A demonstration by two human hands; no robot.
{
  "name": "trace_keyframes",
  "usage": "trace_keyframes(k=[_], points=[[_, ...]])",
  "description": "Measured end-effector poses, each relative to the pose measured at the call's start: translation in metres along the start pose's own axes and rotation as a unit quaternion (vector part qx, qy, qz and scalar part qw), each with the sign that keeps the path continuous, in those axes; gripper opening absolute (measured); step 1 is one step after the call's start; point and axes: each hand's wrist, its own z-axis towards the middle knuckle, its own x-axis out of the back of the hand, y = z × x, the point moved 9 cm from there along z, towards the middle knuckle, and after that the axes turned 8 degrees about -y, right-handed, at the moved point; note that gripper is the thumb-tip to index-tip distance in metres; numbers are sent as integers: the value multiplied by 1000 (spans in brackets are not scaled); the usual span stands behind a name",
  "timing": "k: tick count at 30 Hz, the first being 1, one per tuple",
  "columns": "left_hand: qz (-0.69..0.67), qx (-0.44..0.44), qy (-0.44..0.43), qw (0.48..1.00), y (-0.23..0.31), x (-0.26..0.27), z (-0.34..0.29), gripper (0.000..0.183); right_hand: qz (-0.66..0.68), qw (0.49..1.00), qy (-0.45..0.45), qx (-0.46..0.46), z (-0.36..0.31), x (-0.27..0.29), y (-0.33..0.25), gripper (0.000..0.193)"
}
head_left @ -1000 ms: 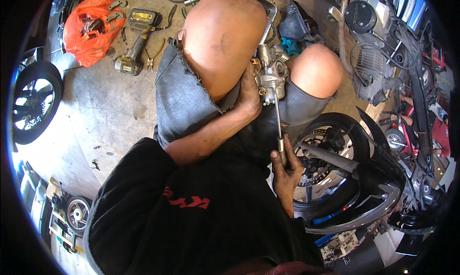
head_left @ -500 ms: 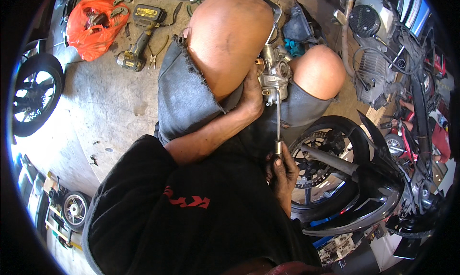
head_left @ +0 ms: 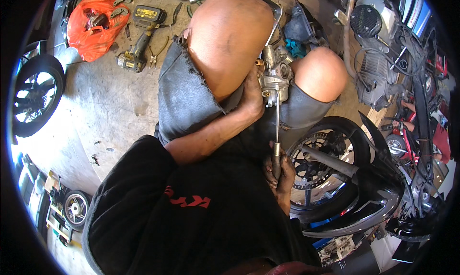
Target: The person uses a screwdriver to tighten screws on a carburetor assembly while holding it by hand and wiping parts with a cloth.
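Between my knees sits a metal carburetor (head_left: pixel 276 78), with brassy fittings on its left side. My left hand (head_left: pixel 253 90) is closed around its left side; part of the fingers is hidden behind it. From below, the long shaft of a screwdriver (head_left: pixel 277 124) runs up to the carburetor's lower part. The exact spot where its tip meets the metal is too small to make out. My right hand (head_left: pixel 281 172) grips the screwdriver's dark handle, fingers wrapped round it below the metal collar. Both hands look smudged with grease.
On the floor at upper left lie an orange plastic bag (head_left: pixel 93 28) of parts, a yellow-black cordless drill (head_left: pixel 141 40) and pliers (head_left: pixel 153 57). A motorcycle front wheel (head_left: pixel 330 165) and fender stand close on my right, below an engine (head_left: pixel 376 59). Another wheel (head_left: pixel 38 95) is at far left.
My right hand has shifted slightly down the screwdriver handle, and its fingers have changed position. The carburetor and my left hand stay in place.
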Motion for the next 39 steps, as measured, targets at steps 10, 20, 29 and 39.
trace_keyframes(k=[10,20,29,39], points=[[-39,24,-16,999,-9,1,4,50,37,999,-19,-16,5,-1,4,57],[-56,23,-7,998,4,-12,4,45,-342,924,151,84,-11,-12,-44,40],[-88,133,3,987,14,-16,-5,40,-475,793,253,286,-52,13,-53,38],[-320,263,-386,824,44,-108,-56,70,-499,731,265,383,-16,-48,-110,56]])
